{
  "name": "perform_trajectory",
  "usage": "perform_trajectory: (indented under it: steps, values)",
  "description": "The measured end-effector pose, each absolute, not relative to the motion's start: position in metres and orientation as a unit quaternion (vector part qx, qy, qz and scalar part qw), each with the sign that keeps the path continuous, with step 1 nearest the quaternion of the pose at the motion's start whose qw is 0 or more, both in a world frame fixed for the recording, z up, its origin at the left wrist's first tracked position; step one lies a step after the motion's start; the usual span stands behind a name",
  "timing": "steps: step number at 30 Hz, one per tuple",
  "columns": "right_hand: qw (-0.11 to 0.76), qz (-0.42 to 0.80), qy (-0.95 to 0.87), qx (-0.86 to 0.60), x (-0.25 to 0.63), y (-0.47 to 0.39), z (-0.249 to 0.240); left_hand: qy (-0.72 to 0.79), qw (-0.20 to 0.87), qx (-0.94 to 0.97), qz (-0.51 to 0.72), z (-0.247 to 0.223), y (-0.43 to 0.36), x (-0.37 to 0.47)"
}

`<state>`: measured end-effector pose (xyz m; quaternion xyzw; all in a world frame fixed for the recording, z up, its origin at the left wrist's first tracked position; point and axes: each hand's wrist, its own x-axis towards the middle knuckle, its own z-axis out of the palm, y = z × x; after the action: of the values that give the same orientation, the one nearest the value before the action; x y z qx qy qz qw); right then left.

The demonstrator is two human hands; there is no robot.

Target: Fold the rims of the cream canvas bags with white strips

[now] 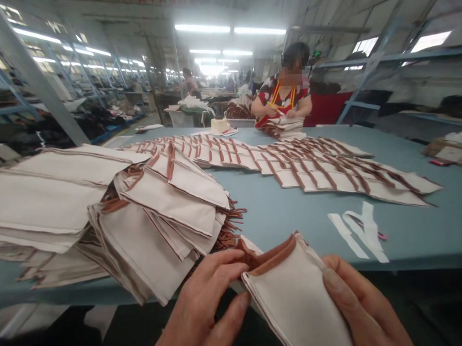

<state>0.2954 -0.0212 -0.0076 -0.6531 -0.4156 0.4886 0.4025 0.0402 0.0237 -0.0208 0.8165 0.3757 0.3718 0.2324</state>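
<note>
A cream fabric pouch (287, 294) with a brown-trimmed opening is held up in front of me, just off the near table edge. My left hand (210, 298) pinches it at the left corner of that opening, fingertips on the brown trim. Along the pouch's right side, my right hand (363, 300) grips with the thumb on the front and the fingers behind. The opening gapes a little toward the far side. To the left lies a heap of similar cream pieces (142, 245), with brown cords (232, 227) sticking out at its right.
Overlapping rows of cream pouches with brown edges (312, 171) spread across the blue-green table (256, 208). White strips (364, 233) lie at right, over something pink. A co-worker (283, 95) stands at the far side, hands on a stack (285, 126). A cream roll (220, 125) sits nearby.
</note>
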Motion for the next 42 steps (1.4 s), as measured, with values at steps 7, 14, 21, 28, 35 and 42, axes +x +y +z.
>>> perform_trajectory:
  steps: [7, 14, 21, 28, 35, 42]
  values:
    - [0.429, 0.457, -0.415, -0.660, 0.292, -0.032, -0.029, 0.391, 0.388, 0.778, 0.301, -0.013, 0.019, 0.054]
    - [0.412, 0.472, -0.442, -0.642, 0.279, -0.026, -0.078, 0.391, 0.466, 0.773, 0.183, -0.005, 0.013, 0.046]
    - [0.445, 0.331, -0.585, -0.592, 0.277, -0.024, -0.083, 0.392, 0.425, 0.787, 0.216, -0.014, -0.001, 0.040]
    - [0.440, 0.396, -0.744, -0.310, 0.256, 0.004, -0.022, 0.420, 0.374, 0.791, 0.242, -0.011, -0.002, 0.039]
    - [0.384, 0.398, -0.762, -0.337, 0.257, 0.017, -0.026, 0.399, 0.425, 0.776, 0.242, -0.007, 0.006, 0.057]
    - [0.350, 0.487, -0.705, -0.378, 0.262, 0.011, -0.031, 0.356, 0.495, 0.747, 0.265, -0.014, 0.011, 0.057]
